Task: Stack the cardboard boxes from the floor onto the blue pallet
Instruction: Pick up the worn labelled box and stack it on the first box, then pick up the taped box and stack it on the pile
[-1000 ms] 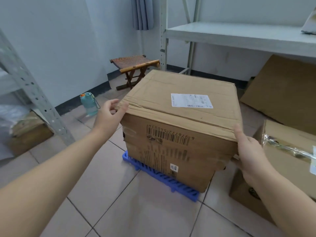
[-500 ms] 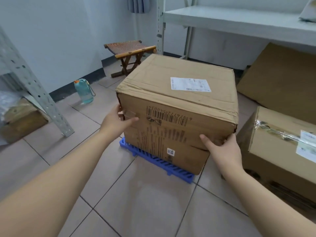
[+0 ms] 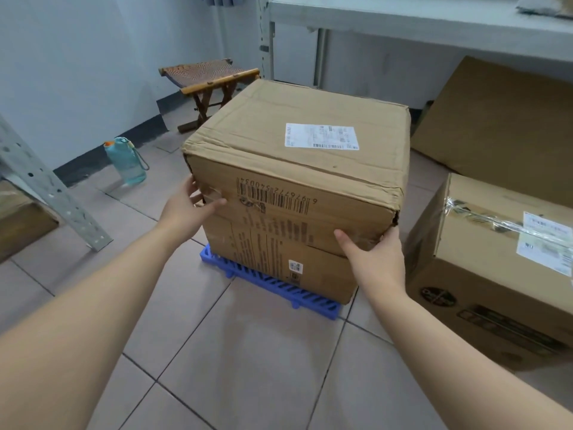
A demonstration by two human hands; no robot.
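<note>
A large cardboard box (image 3: pixel 294 172) with a white shipping label on top sits on a second cardboard box (image 3: pixel 279 271). That lower box rests on the blue pallet (image 3: pixel 273 285), whose front edge shows on the tiled floor. My left hand (image 3: pixel 189 209) grips the upper box at its front left edge, thumb on the front face. My right hand (image 3: pixel 372 262) holds its lower front right corner, fingers around the side. A third, taped cardboard box (image 3: pixel 496 274) stands on the floor to the right.
A flattened sheet of cardboard (image 3: pixel 502 125) leans under the grey shelf (image 3: pixel 403 23) at the back right. A wooden folding stool (image 3: pixel 204 76) and a teal water bottle (image 3: pixel 127 161) stand by the left wall. A slanted metal rack leg (image 3: pixel 52 193) is at the left.
Both hands slid from the upper box's top side corners down to its lower front edge. The box stays on the stack.
</note>
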